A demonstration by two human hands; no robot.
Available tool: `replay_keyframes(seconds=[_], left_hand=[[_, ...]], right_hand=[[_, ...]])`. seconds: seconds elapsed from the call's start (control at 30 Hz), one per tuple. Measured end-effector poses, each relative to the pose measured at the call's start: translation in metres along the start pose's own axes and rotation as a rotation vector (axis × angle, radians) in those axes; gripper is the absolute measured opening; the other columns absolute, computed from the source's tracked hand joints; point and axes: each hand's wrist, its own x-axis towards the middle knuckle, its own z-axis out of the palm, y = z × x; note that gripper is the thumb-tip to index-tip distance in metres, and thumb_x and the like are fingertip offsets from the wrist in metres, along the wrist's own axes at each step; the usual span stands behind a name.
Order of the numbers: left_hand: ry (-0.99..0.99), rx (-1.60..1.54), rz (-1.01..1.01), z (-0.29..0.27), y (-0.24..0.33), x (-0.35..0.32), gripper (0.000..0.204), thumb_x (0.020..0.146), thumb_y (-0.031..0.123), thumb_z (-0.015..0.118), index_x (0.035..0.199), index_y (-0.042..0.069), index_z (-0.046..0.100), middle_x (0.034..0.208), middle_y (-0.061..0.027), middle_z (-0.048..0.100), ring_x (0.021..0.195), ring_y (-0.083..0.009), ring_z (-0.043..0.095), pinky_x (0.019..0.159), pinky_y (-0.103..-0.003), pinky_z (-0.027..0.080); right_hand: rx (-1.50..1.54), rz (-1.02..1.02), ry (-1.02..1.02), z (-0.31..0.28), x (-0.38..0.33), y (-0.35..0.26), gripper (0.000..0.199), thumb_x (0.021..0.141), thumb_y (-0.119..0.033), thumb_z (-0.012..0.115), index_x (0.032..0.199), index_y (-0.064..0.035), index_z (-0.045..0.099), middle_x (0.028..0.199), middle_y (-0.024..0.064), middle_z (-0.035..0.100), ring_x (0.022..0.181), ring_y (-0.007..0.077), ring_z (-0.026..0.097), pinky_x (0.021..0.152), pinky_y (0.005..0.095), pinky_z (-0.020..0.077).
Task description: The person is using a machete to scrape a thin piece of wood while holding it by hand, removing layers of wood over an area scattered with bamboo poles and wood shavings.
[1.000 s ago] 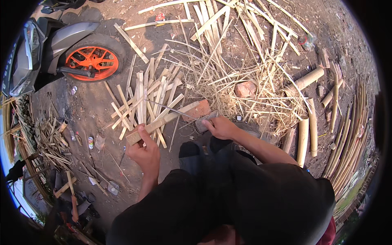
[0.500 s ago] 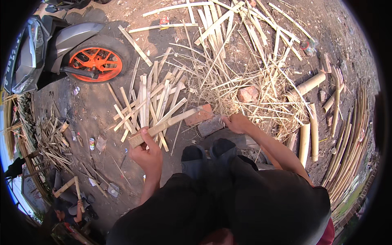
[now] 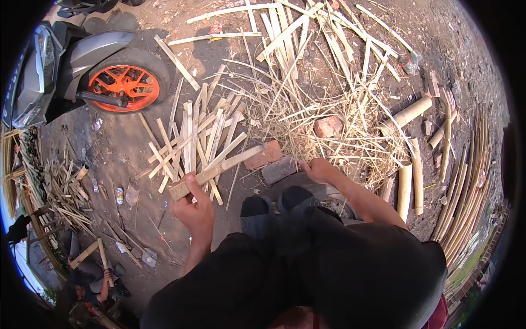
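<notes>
My left hand (image 3: 193, 211) is closed around the near end of a flat bamboo strip (image 3: 231, 162), thumb on top. From there the strip slants up to the right, and its far end meets a reddish brick (image 3: 264, 154). Beside that brick lies a grey block (image 3: 280, 170). Just right of the block, my right hand (image 3: 322, 170) is closed with its fingers curled; whatever it may hold is hidden. Split bamboo pieces (image 3: 192, 137) are piled beyond my left hand. Thin bamboo shavings (image 3: 350, 148) spread beyond my right hand.
A motorcycle wheel with an orange rim (image 3: 125, 88) is at the upper left. Cut bamboo tubes (image 3: 404, 189) and long poles (image 3: 466, 181) lie on the right. Another brick (image 3: 329, 126) rests among the shavings. At the lower left, another person's hand (image 3: 107, 276) holds a bamboo piece.
The whole view has shifted slightly. My left hand still grips the bamboo strip against the reddish brick, and my right hand stays closed by the grey block.
</notes>
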Motion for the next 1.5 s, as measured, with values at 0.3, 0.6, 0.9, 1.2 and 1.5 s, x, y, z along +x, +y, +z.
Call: replay_keyframes(seconds=[0.3,0.6,0.9,1.2,1.5], left_hand=[[0.011,-0.006,-0.011,-0.001,-0.009,0.001,0.021,0.098,0.006,0.059,0.1,-0.013,0.067,0.091,-0.0187,0.067,0.078,-0.0206,0.07,0.064,-0.031,0.058],[-0.21,-0.145,0.304,-0.007,-0.014,0.001,0.014,0.093,0.003,0.065,0.102,-0.006,0.07,0.09,-0.015,0.071,0.08,-0.0213,0.07,0.069,-0.029,0.054],[-0.377,-0.096,0.506,-0.013,0.01,0.004,0.011,0.087,0.001,0.07,0.097,-0.004,0.072,0.089,-0.0162,0.074,0.077,-0.0256,0.072,0.07,-0.032,0.056],[-0.053,-0.121,-0.062,-0.016,-0.016,0.015,0.024,0.099,0.013,0.063,0.105,-0.01,0.065,0.098,-0.015,0.069,0.081,-0.0193,0.07,0.07,-0.029,0.06],[0.175,-0.482,-0.58,-0.084,-0.107,0.021,0.026,0.097,0.017,0.065,0.114,-0.002,0.059,0.101,-0.0148,0.068,0.084,-0.024,0.072,0.07,-0.032,0.061]], right_hand=[[-0.142,-0.02,0.035,-0.009,-0.007,-0.008,0.072,0.101,-0.054,0.038,0.078,0.0058,0.07,0.075,0.031,0.065,0.08,0.0489,0.066,0.079,0.0542,0.0523],[0.142,-0.193,-0.022,-0.011,-0.037,-0.068,0.068,0.101,-0.052,0.041,0.085,0.0072,0.068,0.08,0.0325,0.064,0.08,0.0483,0.064,0.08,0.0518,0.0491],[0.038,-0.054,-0.042,-0.006,-0.008,-0.028,0.067,0.102,-0.053,0.038,0.089,0.0049,0.068,0.075,0.0284,0.064,0.077,0.0477,0.063,0.077,0.052,0.0484],[0.238,-0.38,-0.017,-0.018,-0.029,-0.099,0.069,0.102,-0.055,0.039,0.083,0.0048,0.066,0.08,0.0275,0.064,0.083,0.0453,0.063,0.08,0.0504,0.0488],[0.152,-0.045,0.059,0.0,-0.019,-0.017,0.068,0.101,-0.056,0.04,0.084,0.0055,0.066,0.083,0.0291,0.066,0.087,0.046,0.064,0.082,0.0516,0.0477]])
